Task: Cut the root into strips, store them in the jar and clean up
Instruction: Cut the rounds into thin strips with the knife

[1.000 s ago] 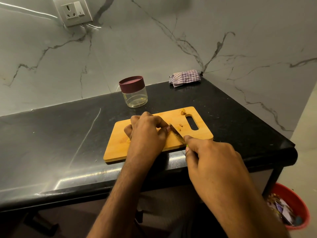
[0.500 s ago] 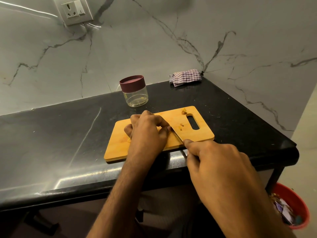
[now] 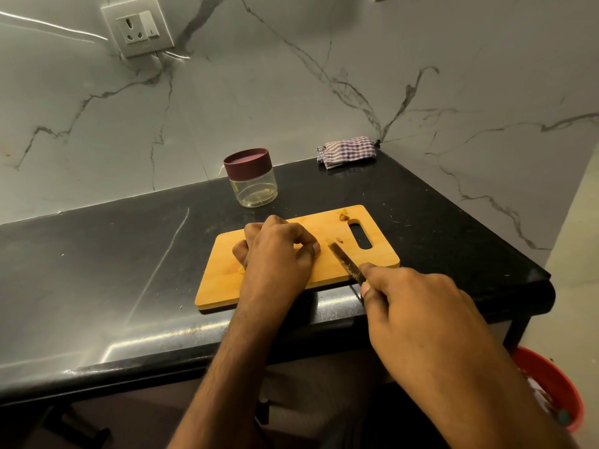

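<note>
Black countertop (image 3: 113, 270) with a wooden cutting board (image 3: 227, 270) on it. Left hand (image 3: 275, 254) is curled tight on the board, root hidden underneath I guess. Right hand (image 3: 418, 306) grips a knife (image 3: 345, 263), blade pointing to 11 o'clock. Lidded jar (image 3: 252, 181) sits at 12 o'clock behind the board.

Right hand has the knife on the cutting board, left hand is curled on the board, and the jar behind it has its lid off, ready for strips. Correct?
Not quite: the jar still has its maroon lid on, as the head view shows. The rest holds: the right hand holds the knife over the cutting board, and the left hand is curled on the board.
</note>
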The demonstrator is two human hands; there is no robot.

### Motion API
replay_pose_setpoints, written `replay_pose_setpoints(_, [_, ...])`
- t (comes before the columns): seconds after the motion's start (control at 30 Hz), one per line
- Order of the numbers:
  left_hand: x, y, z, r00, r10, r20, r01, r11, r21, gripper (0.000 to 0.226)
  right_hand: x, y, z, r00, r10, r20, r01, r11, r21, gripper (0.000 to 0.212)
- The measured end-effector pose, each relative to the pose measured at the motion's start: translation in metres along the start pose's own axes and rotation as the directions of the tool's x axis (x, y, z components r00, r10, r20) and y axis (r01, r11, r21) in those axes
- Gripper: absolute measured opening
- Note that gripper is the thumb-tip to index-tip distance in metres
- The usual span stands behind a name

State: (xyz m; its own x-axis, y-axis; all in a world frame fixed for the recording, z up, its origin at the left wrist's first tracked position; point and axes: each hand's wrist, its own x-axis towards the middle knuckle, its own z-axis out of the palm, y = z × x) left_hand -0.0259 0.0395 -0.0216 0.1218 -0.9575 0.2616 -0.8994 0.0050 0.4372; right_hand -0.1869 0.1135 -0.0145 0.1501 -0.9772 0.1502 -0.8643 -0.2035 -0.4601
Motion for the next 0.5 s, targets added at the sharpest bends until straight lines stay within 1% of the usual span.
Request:
replay_pose_setpoints(0.13, [0.000, -0.002, 0.000, 1.000, 0.012, 0.002, -0.012, 1.000, -0.017, 0.007, -0.001, -0.002, -0.002, 0.993, -0.030, -0.114, 0.033, 0.999, 0.029, 0.036])
replay_pose_setpoints(0.27, [0.001, -0.002, 0.000, 1.000, -0.004, 0.009, 0.004, 1.000, -0.024, 0.008, 0.005, -0.006, 0.009, 0.994, -0.037, -0.098, 0.042, 0.998, 0.054, 0.035])
replay_pose_setpoints(0.4, [0.002, -0.001, 0.000, 1.000, -0.023, -0.001, 0.023, 1.000, -0.018, 0.007, 0.006, -0.007, 0.017, 0.991, -0.051, -0.128, 0.058, 0.997, 0.055, 0.035])
replay_pose_setpoints(0.5, [0.003, -0.002, 0.000, 1.000, -0.031, 0.000, 0.031, 0.999, -0.015, 0.006, 0.008, -0.008, 0.018, 0.993, -0.051, -0.107, 0.056, 0.997, 0.048, 0.036])
